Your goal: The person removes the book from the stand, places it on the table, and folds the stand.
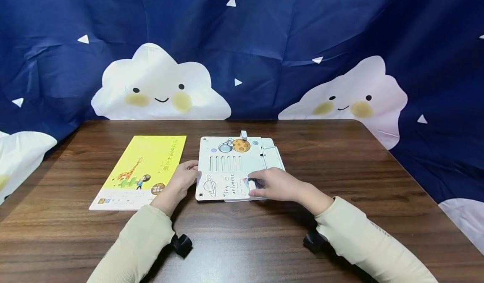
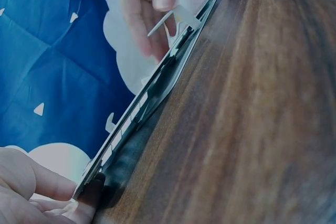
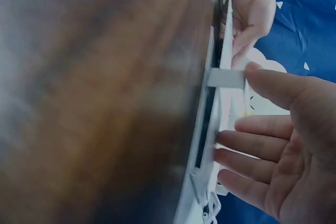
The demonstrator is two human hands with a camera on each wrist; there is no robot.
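A folded book stand, pale with space drawings and the words "Tiny universe", lies in the middle of the table. My left hand pinches its left edge; in the left wrist view the thumb is above the panel and a fingertip is under it. Over the stand's near right part is my right hand. In the right wrist view its thumb touches a raised white page clip, while the other fingers extend toward the panel. A second white clip sticks up at the far edge.
To the left lies a yellow book with a giraffe and a child on its cover. The brown wooden table ends at a blue cloth backdrop printed with white clouds.
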